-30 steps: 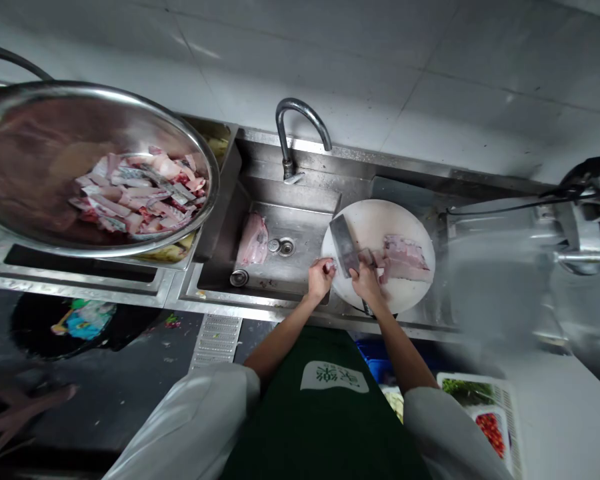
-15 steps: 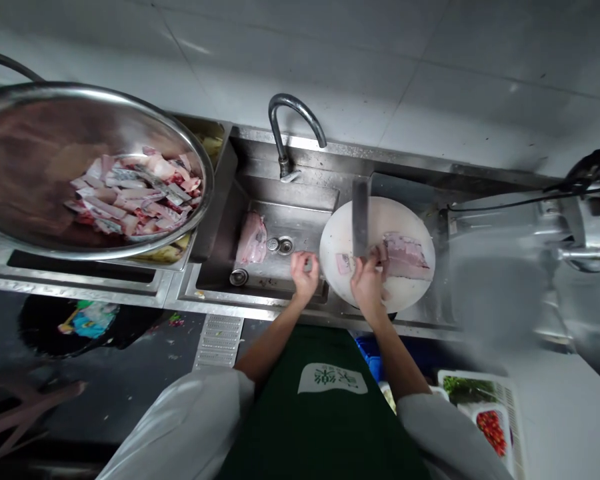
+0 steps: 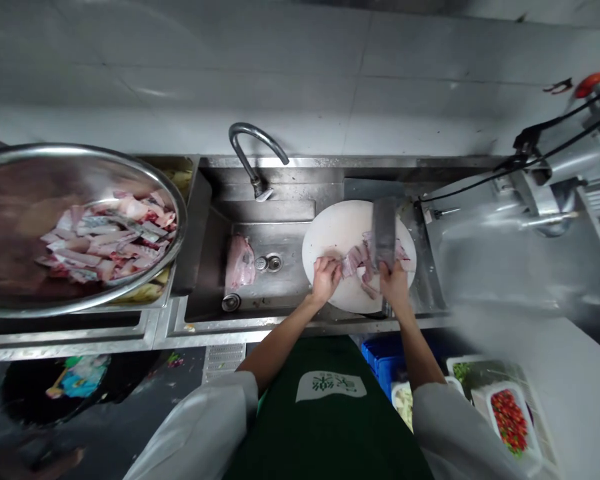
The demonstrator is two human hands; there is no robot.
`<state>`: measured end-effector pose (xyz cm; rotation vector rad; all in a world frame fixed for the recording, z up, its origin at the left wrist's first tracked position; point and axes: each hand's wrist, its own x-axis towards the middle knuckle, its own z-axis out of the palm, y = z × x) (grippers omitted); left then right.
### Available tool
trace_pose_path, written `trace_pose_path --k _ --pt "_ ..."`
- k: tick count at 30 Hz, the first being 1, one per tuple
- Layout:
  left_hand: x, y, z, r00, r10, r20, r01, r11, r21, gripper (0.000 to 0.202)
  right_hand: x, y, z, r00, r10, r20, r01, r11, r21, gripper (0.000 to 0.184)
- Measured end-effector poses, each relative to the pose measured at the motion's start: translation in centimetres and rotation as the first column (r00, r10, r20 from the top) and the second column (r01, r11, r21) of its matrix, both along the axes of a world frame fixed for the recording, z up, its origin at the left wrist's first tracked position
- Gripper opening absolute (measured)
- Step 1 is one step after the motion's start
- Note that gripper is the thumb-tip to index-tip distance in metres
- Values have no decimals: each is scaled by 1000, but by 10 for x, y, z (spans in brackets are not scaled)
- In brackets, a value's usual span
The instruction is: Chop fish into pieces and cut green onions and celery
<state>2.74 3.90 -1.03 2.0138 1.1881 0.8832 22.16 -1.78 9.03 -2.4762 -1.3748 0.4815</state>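
Note:
A round white cutting board [image 3: 335,230] lies over the right side of the steel sink [image 3: 280,213]. Pink fish pieces [image 3: 356,257] lie on it. My right hand [image 3: 394,281] grips the handle of a cleaver [image 3: 384,230], whose blade stands over the fish. My left hand [image 3: 326,277] is closed on the left end of the fish pieces, holding them down. Another fish fillet [image 3: 239,261] lies in the sink basin beside the drain.
A big steel bowl [image 3: 10,200] of cut fish pieces sits at the left. A curved tap [image 3: 254,150] rises behind the sink. A metal machine [image 3: 545,200] with black cables stands at the right. Crates with greens and red chillies [image 3: 505,417] sit low right.
My left hand came back from the sink edge onto the fish. The cleaver shifted right, over the fish. The camera view swung to the right.

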Motion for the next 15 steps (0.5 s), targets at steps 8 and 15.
trace_pose_path --k 8,15 --pt "141 100 32 981 -147 -126 89 920 -382 37 58 -138 26 849 -469 -242 514 840 173 67" --pt "142 143 49 945 -314 -89 182 733 -655 34 44 -203 9 721 -638 -269 680 726 99 75"
